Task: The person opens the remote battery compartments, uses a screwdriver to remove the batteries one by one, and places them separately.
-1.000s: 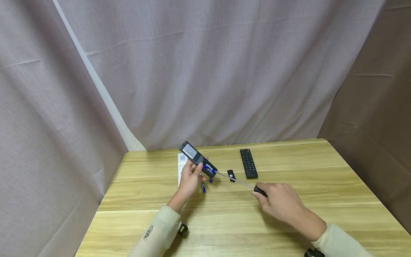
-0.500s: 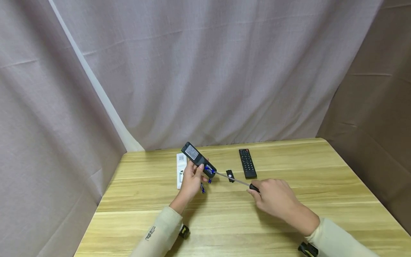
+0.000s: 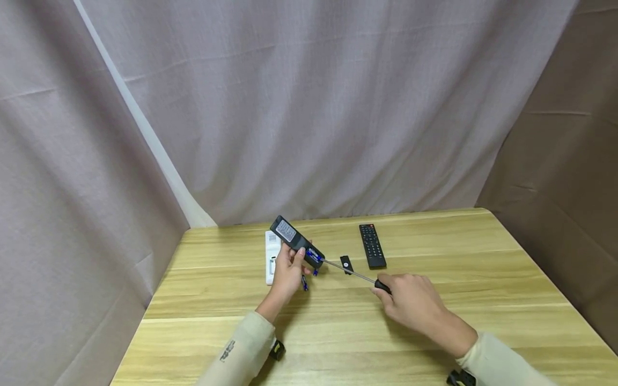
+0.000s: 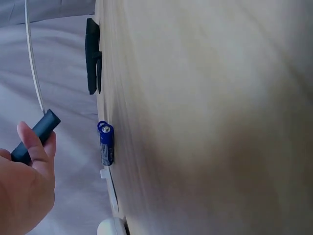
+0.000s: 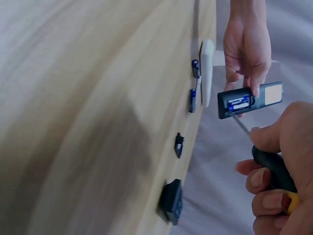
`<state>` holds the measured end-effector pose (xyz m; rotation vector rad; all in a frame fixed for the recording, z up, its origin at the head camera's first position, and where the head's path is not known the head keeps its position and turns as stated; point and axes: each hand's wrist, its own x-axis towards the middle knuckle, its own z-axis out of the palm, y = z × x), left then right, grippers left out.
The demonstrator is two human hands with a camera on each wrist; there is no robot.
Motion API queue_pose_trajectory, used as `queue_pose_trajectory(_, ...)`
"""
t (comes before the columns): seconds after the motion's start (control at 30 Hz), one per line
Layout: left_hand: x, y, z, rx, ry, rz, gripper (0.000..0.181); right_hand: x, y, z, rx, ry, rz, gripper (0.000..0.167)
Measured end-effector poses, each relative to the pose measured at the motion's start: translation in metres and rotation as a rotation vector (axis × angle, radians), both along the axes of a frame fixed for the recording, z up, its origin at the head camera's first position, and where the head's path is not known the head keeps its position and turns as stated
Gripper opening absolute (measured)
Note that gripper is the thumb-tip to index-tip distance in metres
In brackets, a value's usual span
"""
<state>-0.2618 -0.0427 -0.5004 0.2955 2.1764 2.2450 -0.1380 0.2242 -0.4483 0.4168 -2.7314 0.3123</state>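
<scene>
My left hand (image 3: 288, 273) holds a black remote control (image 3: 298, 239) above the table, its labelled back facing up and tilted. Its battery compartment is uncovered, and blue batteries (image 5: 239, 103) lie inside. My right hand (image 3: 414, 301) grips a screwdriver (image 3: 382, 287) by its black and yellow handle. The metal shaft slants toward the remote, and its tip is at the compartment's end, by the batteries. Below the left hand, two loose blue batteries (image 3: 305, 282) lie on the table. A small black battery cover (image 3: 346, 264) lies under the line of the shaft.
A second black remote (image 3: 373, 246) lies buttons up on the wooden table (image 3: 338, 343), right of the cover. Partly behind the left hand is a white remote (image 3: 271, 271), back up. Grey curtains (image 3: 338, 107) stand behind the table.
The right hand with the screwdriver has shifted slightly left. The held remote has moved only a little; the tip stays at the battery compartment. Things on the table lie as before.
</scene>
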Motion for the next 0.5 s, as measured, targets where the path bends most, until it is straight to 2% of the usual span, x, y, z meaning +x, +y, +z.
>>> queue_pose_trajectory(0.1, 0.0, 0.0, -0.002, 0.013, 0.0, -0.001, 0.033, 0.0, 0.002, -0.007, -0.037, 0.001, -0.005, 0.03)
queue_pose_trajectory(0.37, -0.004, 0.0, -0.002, 0.098, -0.026, -0.01, 0.032, 0.001, 0.007, -0.023, -0.126, -0.055, -0.037, 0.025)
queue_pose_trajectory(0.5, -0.005, -0.001, -0.002, 0.109, -0.041, -0.019, 0.032, 0.001, 0.008, -0.027, -0.156, -0.04, -0.026, 0.03)
